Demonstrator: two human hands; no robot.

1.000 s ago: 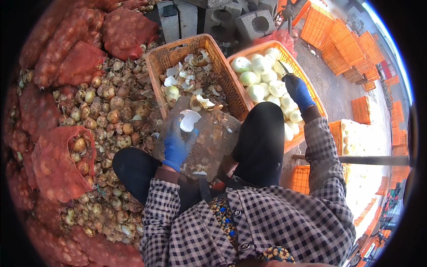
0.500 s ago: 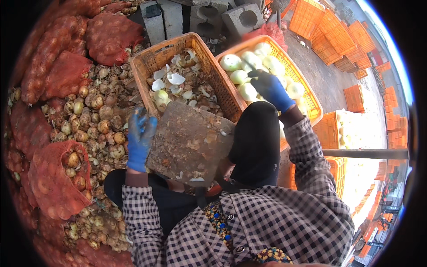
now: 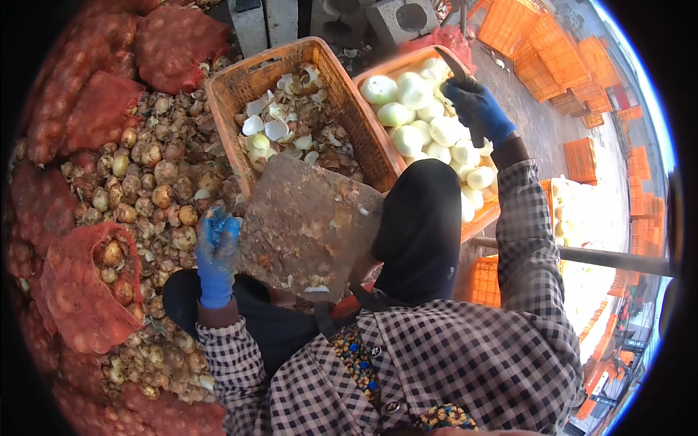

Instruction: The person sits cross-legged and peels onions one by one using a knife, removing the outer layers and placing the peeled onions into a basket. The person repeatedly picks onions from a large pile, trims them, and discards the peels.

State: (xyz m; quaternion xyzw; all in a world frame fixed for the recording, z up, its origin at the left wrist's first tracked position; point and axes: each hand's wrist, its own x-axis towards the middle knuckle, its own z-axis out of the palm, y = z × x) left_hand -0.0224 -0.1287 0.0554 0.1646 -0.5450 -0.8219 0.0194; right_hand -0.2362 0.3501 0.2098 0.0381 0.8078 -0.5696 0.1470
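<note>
My right hand (image 3: 476,105), in a blue glove with a dark palm, is closed around a knife (image 3: 452,64). The dark blade points up and away, over the right rim of an orange crate (image 3: 488,215) of peeled white onions (image 3: 445,131). My left hand (image 3: 217,251), gloved in blue, hovers beside the left edge of a dirty board (image 3: 309,225). Its fingers are loosely bent and apart, with nothing visible in them. Unpeeled onions (image 3: 163,174) lie heaped just beyond it. Scraps of brown skin are scattered on the board.
Another orange crate (image 3: 367,134) holds onion skins and cut pieces. Red mesh sacks (image 3: 87,291) of onions line the left side. Concrete blocks (image 3: 400,22) stand at the far edge. Stacked orange crates (image 3: 534,43) and a metal bar (image 3: 611,260) are on the right.
My right hand has swung right with the knife, from above the peeled onions to the crate's right rim. My left hand has drawn slightly left and nearer, its fingers curling a little.
</note>
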